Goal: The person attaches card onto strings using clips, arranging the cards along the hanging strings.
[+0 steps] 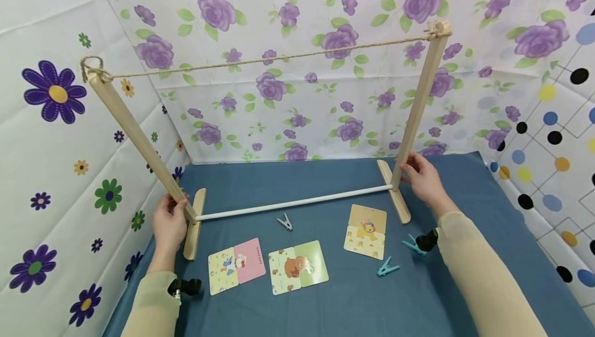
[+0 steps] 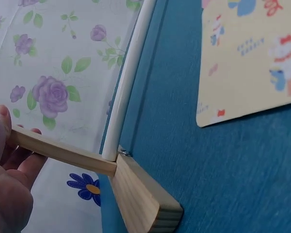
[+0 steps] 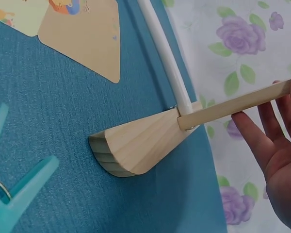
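Pale sleeves [image 1: 485, 270], nearest the viewer, extend over the blue-covered table [image 1: 350, 308]. The left hand [image 1: 169, 223] pinches the left post [image 1: 139, 135] low down, near the table's left edge; the right hand [image 1: 424, 179] likewise grips the right post [image 1: 422, 105], toward the far right corner. Each post rises from its foot [image 1: 401, 205]; a white rod [image 1: 297, 204] joins them at the base, a rope [image 1: 269, 59] at the top. Before the rod lie a pink card [image 1: 251, 258] toward the left edge, a green card [image 1: 313, 259] beside it, a tan card [image 1: 365, 217] near the right post's foot, a grey clip [image 1: 286, 223] and, toward the right edge, two teal clips [image 1: 384, 269].
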`<state>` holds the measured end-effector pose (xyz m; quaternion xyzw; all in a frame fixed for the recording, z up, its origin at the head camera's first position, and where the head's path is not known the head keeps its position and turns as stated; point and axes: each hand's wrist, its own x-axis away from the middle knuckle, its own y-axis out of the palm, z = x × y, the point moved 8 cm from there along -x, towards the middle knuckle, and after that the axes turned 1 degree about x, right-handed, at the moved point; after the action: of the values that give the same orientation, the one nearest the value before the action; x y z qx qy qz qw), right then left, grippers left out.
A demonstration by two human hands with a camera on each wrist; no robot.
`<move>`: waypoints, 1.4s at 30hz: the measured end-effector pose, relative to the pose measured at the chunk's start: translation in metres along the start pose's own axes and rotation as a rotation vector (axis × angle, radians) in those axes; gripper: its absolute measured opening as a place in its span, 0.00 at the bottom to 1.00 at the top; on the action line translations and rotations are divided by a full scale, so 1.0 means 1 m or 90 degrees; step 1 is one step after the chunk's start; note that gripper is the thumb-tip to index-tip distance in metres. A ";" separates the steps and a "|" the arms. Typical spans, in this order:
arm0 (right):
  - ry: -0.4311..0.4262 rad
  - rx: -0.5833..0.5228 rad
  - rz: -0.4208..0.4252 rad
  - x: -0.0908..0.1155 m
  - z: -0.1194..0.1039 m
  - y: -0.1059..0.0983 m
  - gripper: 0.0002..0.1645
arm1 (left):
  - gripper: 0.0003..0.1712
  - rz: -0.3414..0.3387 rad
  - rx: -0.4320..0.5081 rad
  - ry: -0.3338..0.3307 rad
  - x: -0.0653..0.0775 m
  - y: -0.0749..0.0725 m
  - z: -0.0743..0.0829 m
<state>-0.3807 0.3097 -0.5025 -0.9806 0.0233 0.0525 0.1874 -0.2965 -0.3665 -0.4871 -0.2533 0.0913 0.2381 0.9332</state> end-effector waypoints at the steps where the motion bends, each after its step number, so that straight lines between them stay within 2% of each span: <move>1: -0.001 0.002 0.001 0.000 -0.001 0.000 0.28 | 0.24 -0.002 0.004 -0.003 0.000 0.000 0.000; 9: 0.002 0.016 0.015 0.005 -0.005 -0.003 0.29 | 0.24 -0.009 0.018 -0.026 -0.001 0.003 0.000; 17: 0.009 0.031 0.022 0.011 -0.005 -0.011 0.30 | 0.23 -0.015 0.023 -0.028 -0.005 0.012 0.005; 29: 0.012 0.049 0.033 0.012 -0.002 -0.028 0.29 | 0.21 -0.016 0.049 0.016 -0.016 0.030 0.015; 42: 0.020 0.056 0.052 0.017 0.003 -0.042 0.31 | 0.21 -0.021 0.072 0.029 -0.019 0.048 0.021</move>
<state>-0.3611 0.3497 -0.4914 -0.9703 0.0686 0.0436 0.2277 -0.3351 -0.3272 -0.4847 -0.2069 0.1216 0.2118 0.9474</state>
